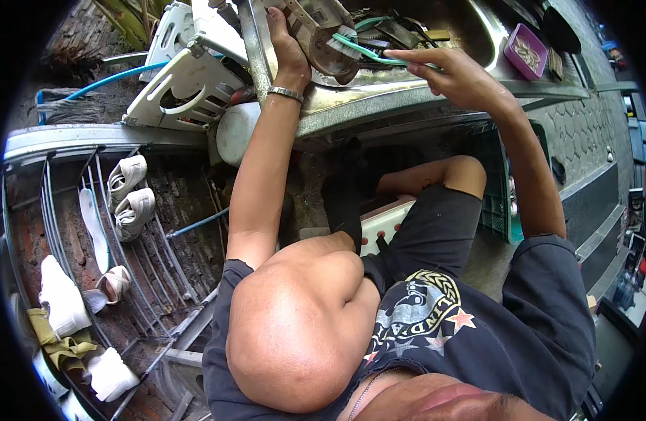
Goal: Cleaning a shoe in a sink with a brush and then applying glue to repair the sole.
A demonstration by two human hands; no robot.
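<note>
At the top of the head view, my left hand (289, 52) grips a wet, brown and beige shoe-shaped item (321, 45) over the metal sink. Its thumb points up along the item's side; the other fingers are mostly hidden behind it. My right hand (463, 77) is closed around the teal handle of a toothbrush-like brush (379, 57), index finger stretched along it. The pale bristles meet the item's right side, near its rounded lower end. Behind the brush, dark pieces and another teal handle lie in the sink basin (470, 42).
A pink tray (526, 52) of small pale pieces stands on the sink's right ledge. White perforated plastic panels (186, 88) lean left of the sink. Below them a metal rack (161, 259) holds several pale shoes (135, 214) and an insole (94, 228). A green crate (502, 189) sits under the sink.
</note>
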